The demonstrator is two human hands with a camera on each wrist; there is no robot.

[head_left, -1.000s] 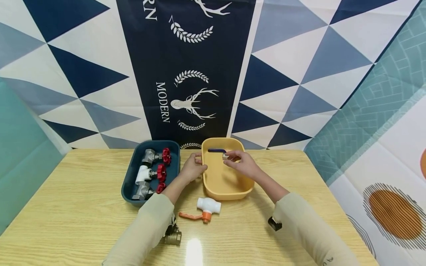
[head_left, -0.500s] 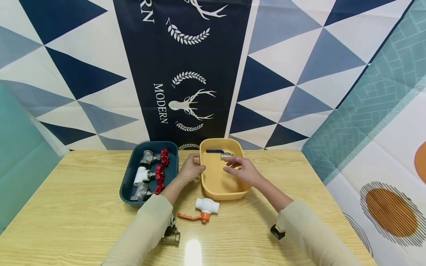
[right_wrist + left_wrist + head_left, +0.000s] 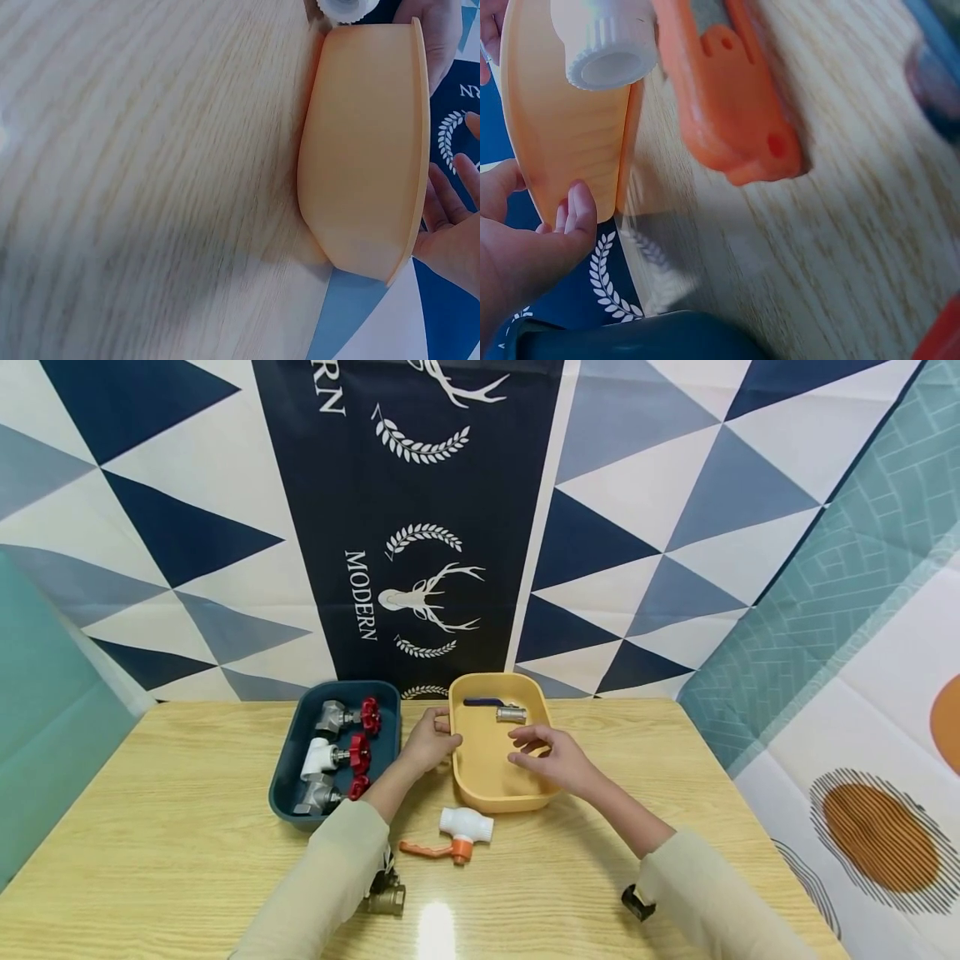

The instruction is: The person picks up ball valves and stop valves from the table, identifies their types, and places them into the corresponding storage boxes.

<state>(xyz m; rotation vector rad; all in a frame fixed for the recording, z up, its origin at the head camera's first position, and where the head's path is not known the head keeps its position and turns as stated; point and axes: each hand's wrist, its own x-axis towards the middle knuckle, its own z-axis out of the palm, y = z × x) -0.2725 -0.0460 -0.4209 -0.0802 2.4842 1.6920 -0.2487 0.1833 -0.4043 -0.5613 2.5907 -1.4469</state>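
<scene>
My left hand (image 3: 431, 745) holds the yellow plastic bin (image 3: 510, 804) by its left rim, thumb on top and fingers against the outer wall. Inside that bin, near the back, lies a metal ball valve (image 3: 512, 715) with a blue lever handle. Over the bin's right side hovers my right hand (image 3: 558, 760), fingers relaxed and spread, with nothing in them. On the table in front of the bin is a white plastic ball valve (image 3: 467, 824) with an orange lever. A brass valve (image 3: 387, 900) shows partly beneath the left sleeve.
To the left stands a dark blue bin (image 3: 279, 781) holding a white valve (image 3: 321, 757) and metal valves (image 3: 331, 717), all with red handwheels. Both bins sit at the back of the wooden table (image 3: 172, 827), against a patterned cloth backdrop (image 3: 420, 460).
My right hand has let go of the blue-handled ball valve, which now lies in the yellow bin, and has drawn back toward the front right. The left hand stays on the rim.
</scene>
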